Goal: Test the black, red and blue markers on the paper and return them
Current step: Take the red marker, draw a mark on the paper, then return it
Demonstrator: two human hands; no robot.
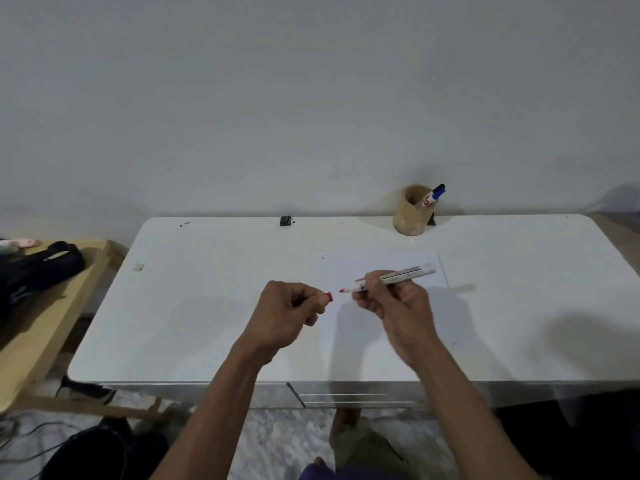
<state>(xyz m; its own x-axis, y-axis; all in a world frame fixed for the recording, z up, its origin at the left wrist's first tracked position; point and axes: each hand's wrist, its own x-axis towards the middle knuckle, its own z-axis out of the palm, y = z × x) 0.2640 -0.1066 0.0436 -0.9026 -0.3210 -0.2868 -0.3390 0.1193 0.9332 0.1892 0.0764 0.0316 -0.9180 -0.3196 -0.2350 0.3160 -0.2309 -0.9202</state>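
Observation:
My right hand [391,303] grips the red marker [401,276] by its white barrel, its uncapped red tip pointing left. My left hand [287,310] pinches the red cap [329,296] a short gap from that tip. Both hands hover above the white sheet of paper [381,265] lying on the white table [173,306]. At the table's back right stands a tan pen holder [410,216] with the blue marker [431,196] leaning out of it. I see no black marker; the holder's inside is mostly hidden.
A small black object [285,221] sits at the table's back edge by the wall. To the left stands a wooden side table [41,327] carrying a black bag [38,268]. Cables and dark items lie on the floor below.

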